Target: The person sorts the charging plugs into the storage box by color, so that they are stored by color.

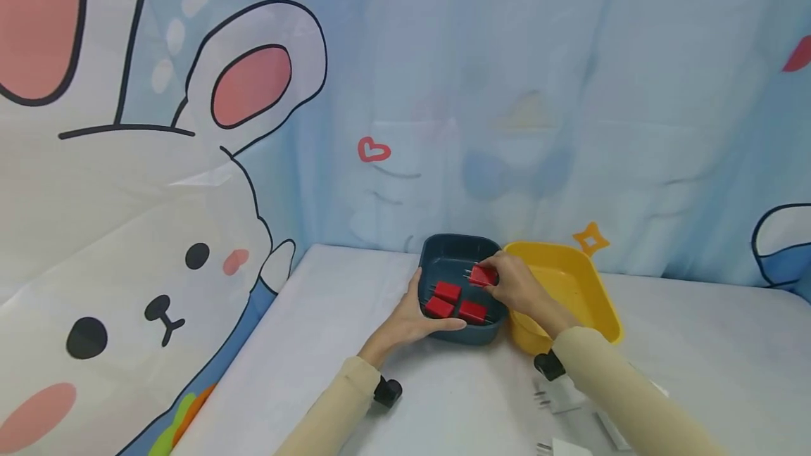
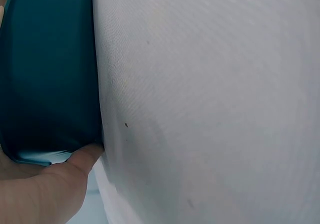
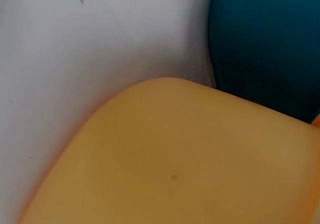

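Note:
A dark blue plastic bin (image 1: 451, 255) stands on the white table, and its side wall fills the left of the left wrist view. With thumb and fingers spread around its near left corner, my left hand (image 1: 402, 320) holds it. My right hand (image 1: 518, 286) reaches in over the bin's right rim and pinches a red charger plug (image 1: 483, 275), prongs pointing left. Three more red plugs lie below in the bin, among them one red plug (image 1: 448, 292) in the middle and another red plug (image 1: 472, 312) near the front wall.
A yellow bin (image 1: 573, 283) stands against the blue bin's right side, partly behind my right forearm. White plugs (image 1: 562, 396) lie on the table (image 1: 709, 343) at the near right, partly covered by the right sleeve. A printed curtain (image 1: 507, 90) hangs right behind the table.

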{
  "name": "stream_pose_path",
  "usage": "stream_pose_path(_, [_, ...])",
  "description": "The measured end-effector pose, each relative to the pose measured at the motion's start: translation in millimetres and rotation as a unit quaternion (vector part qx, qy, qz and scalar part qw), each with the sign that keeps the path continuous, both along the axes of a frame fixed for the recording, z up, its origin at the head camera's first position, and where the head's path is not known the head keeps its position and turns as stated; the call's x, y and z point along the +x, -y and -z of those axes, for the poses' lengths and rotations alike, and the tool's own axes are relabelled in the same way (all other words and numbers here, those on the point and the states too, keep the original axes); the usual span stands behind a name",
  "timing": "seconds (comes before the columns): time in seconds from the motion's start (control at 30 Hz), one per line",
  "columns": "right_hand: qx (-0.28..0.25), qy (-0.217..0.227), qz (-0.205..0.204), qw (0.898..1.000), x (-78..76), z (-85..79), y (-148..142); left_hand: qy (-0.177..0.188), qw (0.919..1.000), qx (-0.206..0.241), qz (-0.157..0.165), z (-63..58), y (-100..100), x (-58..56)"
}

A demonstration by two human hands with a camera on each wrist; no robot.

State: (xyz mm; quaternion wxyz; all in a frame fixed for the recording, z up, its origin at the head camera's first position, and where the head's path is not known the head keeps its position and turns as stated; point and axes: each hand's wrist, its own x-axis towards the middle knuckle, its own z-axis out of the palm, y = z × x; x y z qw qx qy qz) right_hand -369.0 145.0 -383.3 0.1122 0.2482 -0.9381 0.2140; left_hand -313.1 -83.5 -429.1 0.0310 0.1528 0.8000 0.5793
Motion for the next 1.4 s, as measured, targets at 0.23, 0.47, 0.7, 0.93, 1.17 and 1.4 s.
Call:
stream_pose_path(0.23, [0.078,-0.005,0.013,0.997,-3.9,0.5,4,0.002,1.0,0.0,-0.003,0.3,-1,0.3])
stream_pose_path(0.47, [0.107,0.001,0.007,0.994,-5.2,3.9,10,0.018,0.9996,-0.011,-0.017,2.4,1,1.5])
stream_pose_path(0.7, [0.139,0.023,-0.011,0.99,-8.4,13.4,17,0.021,0.9994,-0.018,-0.021,4.1,1,2.3])
stream_pose_path(0.93, [0.165,0.034,-0.006,0.986,-10.7,15.6,22,0.013,0.9998,-0.014,-0.012,2.2,1,0.5])
stream_pose_path(1.17, [0.197,0.031,-0.023,0.98,-8.5,12.3,24,0.014,0.9995,-0.02,-0.022,-0.7,0,-0.2])
stream_pose_path(1.4, [0.193,0.046,-0.032,0.98,-3.8,10.1,23,0.01,0.9997,-0.014,-0.015,0.2,1,0.9])
